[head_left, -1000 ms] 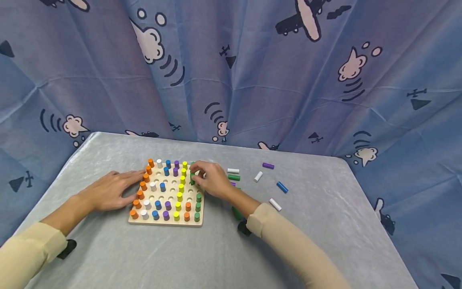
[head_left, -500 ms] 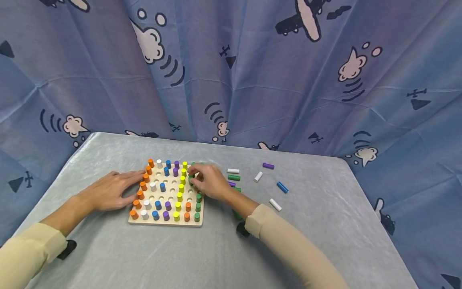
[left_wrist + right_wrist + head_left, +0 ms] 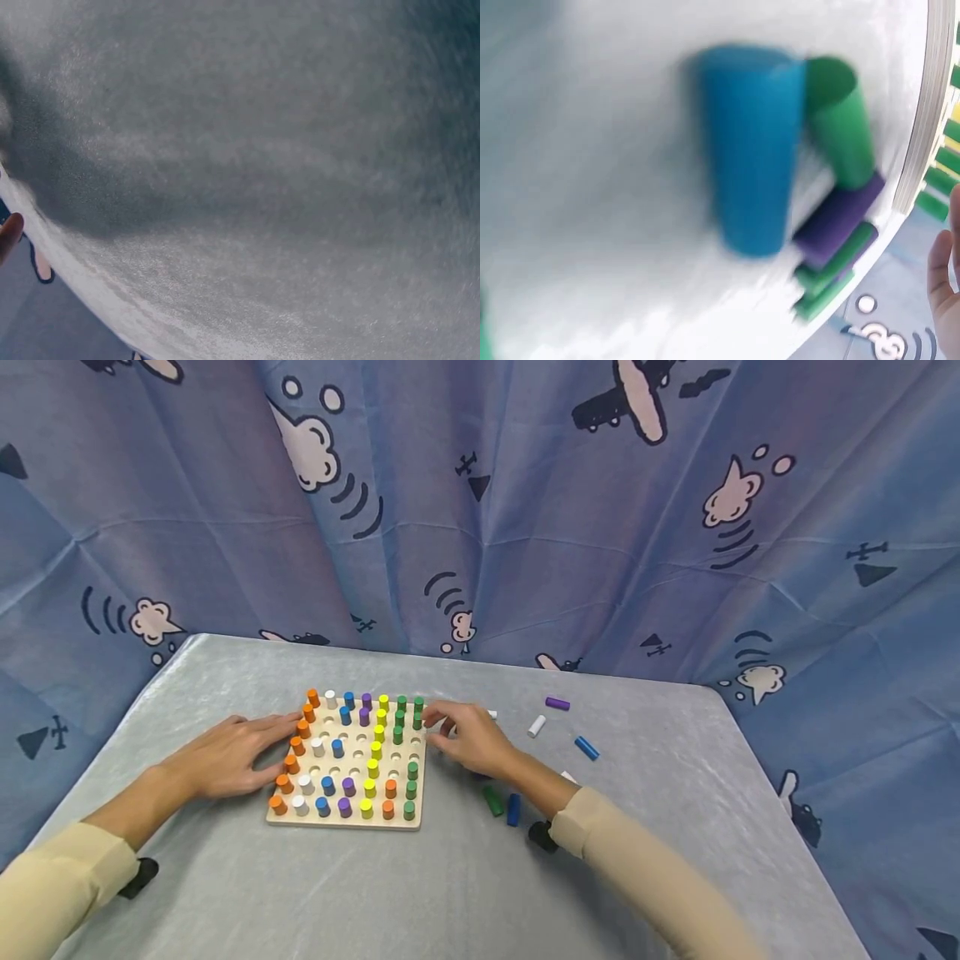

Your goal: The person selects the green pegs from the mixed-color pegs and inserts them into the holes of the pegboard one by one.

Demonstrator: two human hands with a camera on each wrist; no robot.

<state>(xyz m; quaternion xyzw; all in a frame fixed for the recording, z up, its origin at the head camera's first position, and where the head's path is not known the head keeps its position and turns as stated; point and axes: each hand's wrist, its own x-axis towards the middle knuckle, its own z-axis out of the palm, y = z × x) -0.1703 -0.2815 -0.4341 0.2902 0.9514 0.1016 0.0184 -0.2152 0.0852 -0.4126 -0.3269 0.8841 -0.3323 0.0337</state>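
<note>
A wooden pegboard (image 3: 345,821) lies on the table, with upright pegs in coloured columns. My left hand (image 3: 228,757) rests flat at its left side, fingertips at the orange pegs (image 3: 297,746). Only one fingertip (image 3: 10,231) of it shows in the left wrist view. Just off the board's right edge, my right hand (image 3: 472,742) hovers with loosely bent fingers and nothing between them. Beside it stand green pegs (image 3: 398,735) in the two rightmost columns. Bare holes show among the pegs, some of them in those columns.
Loose pegs lie right of the board: a blue peg (image 3: 751,150), a green peg (image 3: 844,127) and a purple peg (image 3: 840,217) in the right wrist view. Farther right are white (image 3: 536,727), purple (image 3: 557,703) and blue (image 3: 587,748) ones. A patterned curtain (image 3: 480,527) hangs behind the table.
The right hand has let go of a green peg, which now stands in the board's second column from the right, and has moved right, off the board. The left hand has not moved.
</note>
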